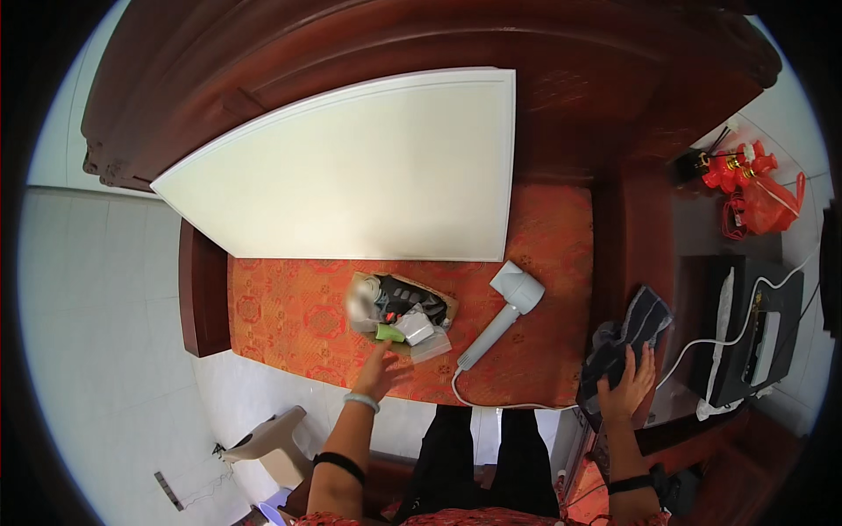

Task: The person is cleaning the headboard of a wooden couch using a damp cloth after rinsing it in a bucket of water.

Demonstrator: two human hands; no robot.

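Note:
My left hand (381,376) is at the near edge of a small box (450,304) full of odds and ends, its fingers apart. Just beyond the fingertips lies a light-green item (389,333) in that box; whether they touch cannot be made out. Beside it are a small white packet (416,327) and a clear plastic bag (431,348). My right hand (628,388) lies spread on a dark blue cloth (608,358) on the wooden armrest. Between the hands, a pale grey hair dryer (490,332) rests diagonally on the patterned orange seat cover (299,322).
A large white panel (368,177) leans against the carved wooden backrest (559,118). The dryer's white cord (513,407) runs along the seat's front edge. On the right stand a black box-shaped appliance (756,329) and a red plastic bag (773,207). A beige plastic object (270,440) is on the tiled floor.

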